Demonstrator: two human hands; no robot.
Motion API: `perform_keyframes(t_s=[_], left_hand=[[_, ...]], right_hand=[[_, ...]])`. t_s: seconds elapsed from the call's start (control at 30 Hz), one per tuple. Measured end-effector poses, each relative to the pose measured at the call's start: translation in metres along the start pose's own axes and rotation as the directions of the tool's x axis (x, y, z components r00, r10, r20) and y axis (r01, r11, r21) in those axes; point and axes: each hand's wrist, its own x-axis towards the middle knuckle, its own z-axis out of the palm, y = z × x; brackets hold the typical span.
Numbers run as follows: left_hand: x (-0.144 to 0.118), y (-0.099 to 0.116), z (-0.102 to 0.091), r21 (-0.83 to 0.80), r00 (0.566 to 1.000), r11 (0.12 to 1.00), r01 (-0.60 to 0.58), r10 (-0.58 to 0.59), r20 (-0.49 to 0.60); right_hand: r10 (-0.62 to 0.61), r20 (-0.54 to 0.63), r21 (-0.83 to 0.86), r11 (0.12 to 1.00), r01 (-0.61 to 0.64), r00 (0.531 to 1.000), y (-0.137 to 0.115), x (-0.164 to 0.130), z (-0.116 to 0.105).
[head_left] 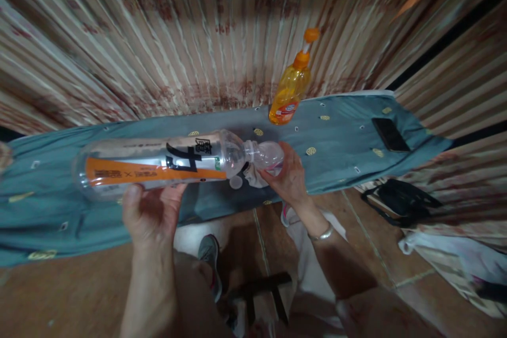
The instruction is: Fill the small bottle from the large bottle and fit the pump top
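Observation:
My left hand (152,208) grips a big clear plastic bottle (190,161) with an orange and silver label, from below. The bottle lies nearly level in the air, its neck pointing right. Closed round a small clear rounded container (269,154) is my right hand (291,177), which wears a bracelet. The mouths of the two meet or nearly meet; I cannot tell whether they touch. Beneath them on the cloth are a whitish round cap (236,182) and a pale crumpled thing (253,177), partly hidden by my right hand.
A pump bottle of orange liquid (289,90) stands at the back of the narrow, teal-covered table (336,169). A black phone (390,134) lies at the right end. Pleated curtains hang behind. A dark bag (396,200) is on the right. A blurred skin-coloured shape (5,157) shows at the left edge.

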Motion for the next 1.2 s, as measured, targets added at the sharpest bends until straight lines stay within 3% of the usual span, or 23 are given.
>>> perform_keyframes(t_s=[1.2], left_hand=[[0.010,-0.007,-0.008,-0.110,1.000,0.994,-0.022,0.022,-0.001]], right_hand=[[0.003,-0.020,0.012,1.000,-0.003,1.000,0.005,0.007,0.012]])
